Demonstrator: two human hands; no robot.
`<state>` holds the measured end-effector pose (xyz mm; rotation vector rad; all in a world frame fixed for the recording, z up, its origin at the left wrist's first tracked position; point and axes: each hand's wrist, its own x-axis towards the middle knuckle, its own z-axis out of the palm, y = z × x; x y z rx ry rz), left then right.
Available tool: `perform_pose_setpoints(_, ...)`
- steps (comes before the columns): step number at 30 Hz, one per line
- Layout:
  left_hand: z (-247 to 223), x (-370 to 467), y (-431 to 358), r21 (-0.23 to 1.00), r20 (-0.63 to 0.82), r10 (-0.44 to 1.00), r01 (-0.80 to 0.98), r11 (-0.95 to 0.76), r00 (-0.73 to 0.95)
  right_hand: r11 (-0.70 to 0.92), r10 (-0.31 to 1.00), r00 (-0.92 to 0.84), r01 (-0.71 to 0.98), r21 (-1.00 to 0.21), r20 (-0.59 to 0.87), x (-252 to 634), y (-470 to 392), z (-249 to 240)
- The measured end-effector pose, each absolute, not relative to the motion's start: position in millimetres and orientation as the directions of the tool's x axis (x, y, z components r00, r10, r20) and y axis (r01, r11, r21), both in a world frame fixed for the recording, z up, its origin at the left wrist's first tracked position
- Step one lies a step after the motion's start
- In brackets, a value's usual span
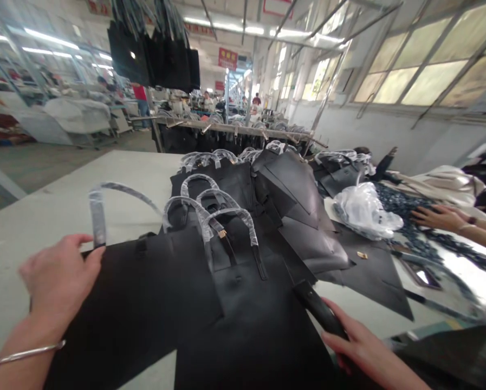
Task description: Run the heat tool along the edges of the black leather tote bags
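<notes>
Black leather panels (145, 292) with plastic-wrapped handles (194, 203) lie overlapping on the pale table (39, 227). At the left, my left hand (64, 271) pinches the upper left corner of the nearest panel, beside the base of a wrapped handle (98, 216). My right hand (356, 341) is wrapped round a dark, flat-ended tool or handle (319, 310) at the right edge of the panels. A gold-coloured clasp (222, 233) shows among the handles.
Folded black leather pieces (291, 189) are heaped behind. To the right are a clear plastic bundle (367, 210), a phone (422, 275) and another person's hands (444, 218) on dark strips. Black bags (157, 54) hang overhead, near a metal rail (243, 129).
</notes>
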<state>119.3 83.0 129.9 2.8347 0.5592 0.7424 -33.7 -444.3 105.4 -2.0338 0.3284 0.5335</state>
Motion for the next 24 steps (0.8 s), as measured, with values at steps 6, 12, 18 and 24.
perform_pose_setpoints(6,62,90,-46,0.443,0.344,-0.15,-0.301,-0.844,0.927,-0.503,0.084,0.861,-0.397,-0.768,-0.501,-6,-419,105)
perform_pose_setpoints(12,5,46,-148,0.431,0.192,-0.45,-0.487,-0.76,0.872,-0.498,0.169,0.83,-0.393,-0.773,-0.532,38,-393,113)
perform_pose_setpoints(18,0,35,-153,0.437,0.223,-0.496,-0.541,-0.718,0.839,-0.528,0.176,0.889,-0.277,-0.803,-0.422,67,-371,109)
perform_pose_setpoints(24,0,28,-172,0.524,0.222,-0.495,-0.531,-0.666,0.84,-0.546,0.394,0.769,-0.245,-0.801,-0.504,63,-344,126)
